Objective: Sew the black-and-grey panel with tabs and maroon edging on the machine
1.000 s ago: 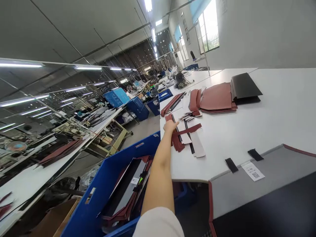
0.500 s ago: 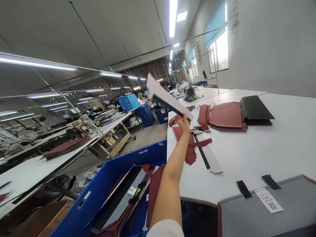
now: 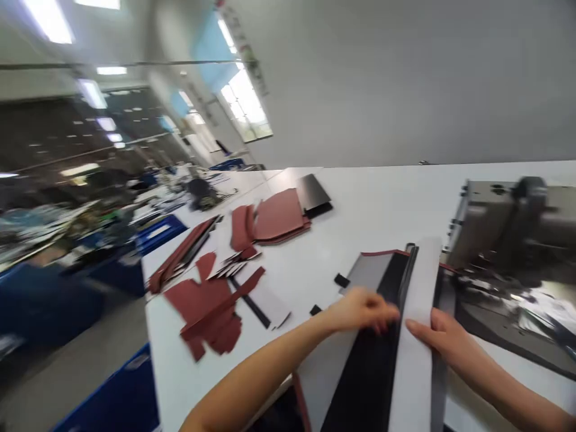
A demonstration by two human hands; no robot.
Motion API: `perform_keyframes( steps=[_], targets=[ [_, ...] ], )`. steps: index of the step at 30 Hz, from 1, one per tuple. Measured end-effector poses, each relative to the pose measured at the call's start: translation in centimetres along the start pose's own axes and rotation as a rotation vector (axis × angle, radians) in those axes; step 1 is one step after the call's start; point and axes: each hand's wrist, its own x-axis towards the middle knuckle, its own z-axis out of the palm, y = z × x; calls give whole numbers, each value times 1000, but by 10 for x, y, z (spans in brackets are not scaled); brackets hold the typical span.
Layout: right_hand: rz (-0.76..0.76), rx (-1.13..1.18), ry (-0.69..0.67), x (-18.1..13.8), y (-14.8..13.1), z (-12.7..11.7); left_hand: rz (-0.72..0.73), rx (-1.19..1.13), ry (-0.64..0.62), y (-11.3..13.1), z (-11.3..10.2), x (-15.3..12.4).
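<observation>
A long white strip with a black edge [image 3: 416, 300] lies lengthwise over a grey and black fabric panel [image 3: 366, 360] with dark red trim. My right hand [image 3: 443, 336] grips the strip's right side, thumb on top and fingers underneath. Over the panel's black band, my left hand [image 3: 366, 309] has its fingers curled together, the tips at the strip's black edge. Blur hides whether anything is pinched in them. Two black tabs, one of them a small black tab [image 3: 342, 280], stick out from the panel's left side.
A sewing machine [image 3: 499, 222] stands close on the right. On the white table [image 3: 360, 210], dark red pieces [image 3: 211, 306], a red stack [image 3: 279, 213], a black folded piece [image 3: 315, 192] and another white strip [image 3: 270, 303] lie to the left. A blue bin [image 3: 121, 396] sits below the table edge.
The view has swung right. The white strip, held up in my left hand before, now lies on the grey panel. My right hand has come into view and holds it.
</observation>
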Motion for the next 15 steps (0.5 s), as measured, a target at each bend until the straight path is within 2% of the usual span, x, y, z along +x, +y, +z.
perform_keyframes(
  steps=[2,3,6,8,10,12,13,15],
  targets=[
    [48,47,31,-1,2,3,130,108,241,-3,-8,40],
    [64,61,44,-1,2,5,206,151,279,-3,-10,63],
    [95,76,60,0,-2,13,450,297,203,0,-5,122],
    [95,61,63,-5,-5,18,530,351,143,-1,5,142],
    [88,35,75,-17,-6,23,531,350,104,-7,13,144],
    [7,-113,66,-31,-2,25,547,362,56,-15,16,131],
    [-105,-256,75,-36,1,25,563,378,32,-19,16,123],
    [-475,-650,181,-43,11,20,601,434,3,-24,16,107]
  ],
)
